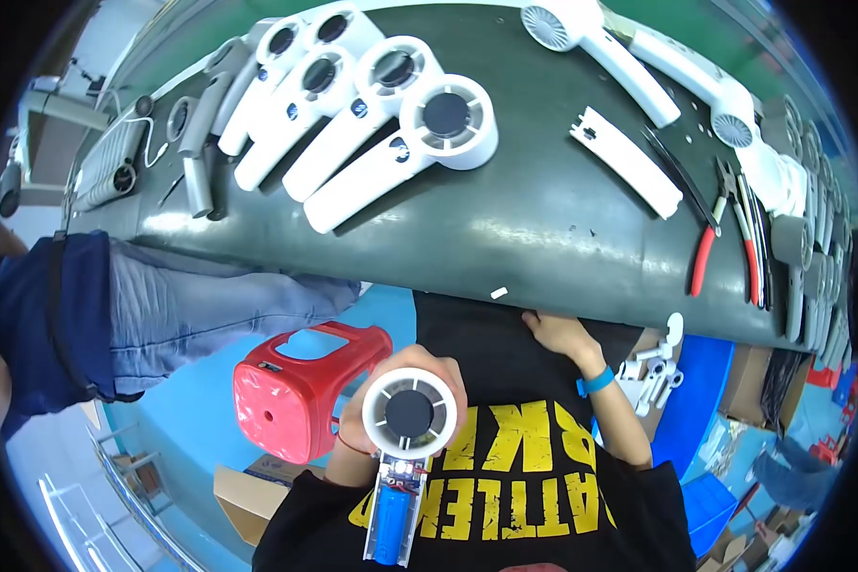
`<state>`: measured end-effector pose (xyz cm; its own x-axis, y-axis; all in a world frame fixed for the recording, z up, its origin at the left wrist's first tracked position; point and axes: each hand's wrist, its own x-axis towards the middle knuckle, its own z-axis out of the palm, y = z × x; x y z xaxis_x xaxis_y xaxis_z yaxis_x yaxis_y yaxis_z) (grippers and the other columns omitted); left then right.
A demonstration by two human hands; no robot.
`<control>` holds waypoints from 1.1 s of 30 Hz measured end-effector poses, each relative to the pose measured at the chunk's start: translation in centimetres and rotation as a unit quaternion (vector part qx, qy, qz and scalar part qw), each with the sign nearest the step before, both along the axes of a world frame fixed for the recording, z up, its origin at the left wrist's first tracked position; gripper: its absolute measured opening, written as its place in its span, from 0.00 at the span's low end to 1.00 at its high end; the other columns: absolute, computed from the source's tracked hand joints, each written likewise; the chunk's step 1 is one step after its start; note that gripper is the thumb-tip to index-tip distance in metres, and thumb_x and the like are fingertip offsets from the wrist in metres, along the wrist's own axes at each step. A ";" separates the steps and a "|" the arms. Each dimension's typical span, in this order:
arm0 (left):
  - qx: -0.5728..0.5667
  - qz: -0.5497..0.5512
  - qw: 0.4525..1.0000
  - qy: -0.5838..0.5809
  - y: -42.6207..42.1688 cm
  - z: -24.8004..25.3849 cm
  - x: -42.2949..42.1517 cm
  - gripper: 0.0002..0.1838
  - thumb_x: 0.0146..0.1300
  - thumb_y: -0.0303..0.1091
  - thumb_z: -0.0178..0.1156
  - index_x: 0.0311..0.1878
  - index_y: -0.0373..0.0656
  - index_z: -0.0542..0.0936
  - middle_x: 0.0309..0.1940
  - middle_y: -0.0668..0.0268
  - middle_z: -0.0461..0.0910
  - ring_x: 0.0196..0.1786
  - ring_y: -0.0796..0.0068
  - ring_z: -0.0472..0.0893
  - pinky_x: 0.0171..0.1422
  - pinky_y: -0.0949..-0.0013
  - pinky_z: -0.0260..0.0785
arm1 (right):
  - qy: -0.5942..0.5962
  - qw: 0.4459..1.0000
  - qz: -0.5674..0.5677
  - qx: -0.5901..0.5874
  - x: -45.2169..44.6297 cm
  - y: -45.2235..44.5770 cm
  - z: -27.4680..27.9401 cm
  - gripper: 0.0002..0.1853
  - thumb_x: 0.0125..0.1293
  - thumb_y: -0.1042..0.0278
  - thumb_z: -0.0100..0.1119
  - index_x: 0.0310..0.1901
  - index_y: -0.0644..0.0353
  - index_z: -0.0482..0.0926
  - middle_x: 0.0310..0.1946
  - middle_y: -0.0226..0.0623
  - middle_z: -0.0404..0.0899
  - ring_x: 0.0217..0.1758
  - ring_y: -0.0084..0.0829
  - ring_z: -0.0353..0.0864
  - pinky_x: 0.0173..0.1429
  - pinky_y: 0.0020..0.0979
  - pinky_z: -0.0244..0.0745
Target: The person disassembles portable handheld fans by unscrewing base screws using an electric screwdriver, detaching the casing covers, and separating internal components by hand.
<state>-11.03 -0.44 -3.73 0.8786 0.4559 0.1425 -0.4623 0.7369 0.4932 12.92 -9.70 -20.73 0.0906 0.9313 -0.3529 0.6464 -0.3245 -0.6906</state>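
My left hand point(429, 367) is closed around the head of a white handheld fan point(400, 458). The fan's round grille faces up, and its handle points down toward my chest. That handle has its cover off, so a blue battery point(391, 524), wires and a small circuit board show inside. At the table's front edge lies my right hand point(561, 336), with a blue band on the wrist. Its fingers are loosely apart and only partly visible, with nothing seen in them. A small white piece point(499, 294) lies on the table near it.
Several white fans point(357, 181) lie on the green table point(505, 238) at left, grey ones farther left. A white handle cover point(624, 162), tweezers point(682, 176) and red-handled pliers point(715, 229) lie right. A red stool point(286, 410) stands below left, near another person's legs point(210, 305).
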 end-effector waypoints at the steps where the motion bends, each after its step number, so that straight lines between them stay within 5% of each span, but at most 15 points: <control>1: 0.011 0.014 1.000 -0.001 -0.2 0.0 0.1 0.41 0.44 0.49 0.71 0.54 0.29 0.65 0.41 0.44 0.73 0.30 0.64 0.81 0.29 0.71 0.75 | -0.022 0.998 0.012 0.051 -0.7 0.2 2.3 0.13 0.65 0.65 0.56 0.45 0.65 0.79 0.42 0.49 0.80 0.46 0.50 0.79 0.52 0.41 0.73; 6: -0.001 0.043 0.999 0.013 -0.7 -0.1 -0.7 0.42 0.43 0.50 0.71 0.53 0.30 0.66 0.39 0.46 0.74 0.29 0.65 0.81 0.26 0.72 0.75 | 0.133 0.959 -0.008 0.252 -3.5 0.5 19.8 0.13 0.49 0.80 0.68 0.39 0.60 0.82 0.34 0.36 0.81 0.34 0.37 0.80 0.39 0.32 0.75; 9: -0.007 0.048 0.999 -0.001 -0.6 0.0 -0.3 0.41 0.43 0.51 0.71 0.53 0.31 0.67 0.40 0.46 0.75 0.32 0.65 0.81 0.31 0.72 0.74 | -0.104 0.890 -0.018 0.444 -2.5 2.5 22.8 0.19 0.40 0.79 0.74 0.38 0.56 0.84 0.35 0.31 0.80 0.33 0.33 0.76 0.35 0.31 0.70; 12: 0.068 0.019 0.996 0.061 0.2 0.2 -0.2 0.41 0.43 0.52 0.71 0.54 0.32 0.68 0.43 0.47 0.76 0.41 0.67 0.79 0.42 0.70 0.70 | -0.175 0.889 0.011 0.422 -2.3 5.2 21.7 0.18 0.39 0.76 0.74 0.37 0.55 0.84 0.34 0.29 0.79 0.34 0.33 0.75 0.36 0.32 0.70; 19: 0.060 -0.007 0.994 0.087 1.9 -0.1 -0.9 0.42 0.42 0.53 0.72 0.54 0.33 0.68 0.45 0.50 0.76 0.44 0.67 0.78 0.47 0.70 0.70 | -0.164 0.878 0.011 0.450 -2.6 5.6 21.0 0.16 0.40 0.76 0.75 0.35 0.56 0.84 0.34 0.29 0.80 0.35 0.32 0.75 0.37 0.32 0.70; 25: 0.088 0.030 0.985 0.144 4.2 2.1 -0.3 0.45 0.41 0.50 0.69 0.60 0.32 0.66 0.51 0.58 0.73 0.52 0.71 0.76 0.56 0.71 0.67 | 0.038 0.917 -0.063 0.391 -2.9 3.7 25.2 0.12 0.43 0.82 0.72 0.33 0.64 0.84 0.27 0.38 0.82 0.29 0.34 0.79 0.33 0.29 0.71; 28: 0.157 0.071 0.963 0.206 5.7 3.7 1.3 0.44 0.45 0.50 0.69 0.62 0.34 0.65 0.52 0.62 0.72 0.55 0.75 0.73 0.59 0.72 0.65 | 0.028 0.922 -0.090 0.376 -2.0 3.3 27.0 0.11 0.43 0.86 0.68 0.33 0.67 0.84 0.27 0.40 0.82 0.29 0.33 0.80 0.33 0.27 0.71; 30: 0.210 0.115 0.948 0.212 6.8 4.3 2.4 0.39 0.51 0.41 0.68 0.63 0.36 0.65 0.52 0.64 0.71 0.56 0.75 0.71 0.61 0.71 0.62 | 0.020 0.924 -0.091 0.371 -1.2 3.4 27.4 0.16 0.42 0.87 0.70 0.36 0.64 0.85 0.29 0.40 0.83 0.30 0.35 0.80 0.35 0.28 0.72; 33: 0.243 0.124 0.936 0.223 7.6 5.1 4.3 0.33 0.55 0.37 0.67 0.63 0.39 0.66 0.51 0.65 0.71 0.54 0.77 0.71 0.59 0.71 0.64 | 0.031 0.917 -0.132 0.374 -1.1 3.7 27.8 0.13 0.39 0.91 0.66 0.29 0.66 0.82 0.26 0.41 0.80 0.31 0.35 0.79 0.37 0.29 0.71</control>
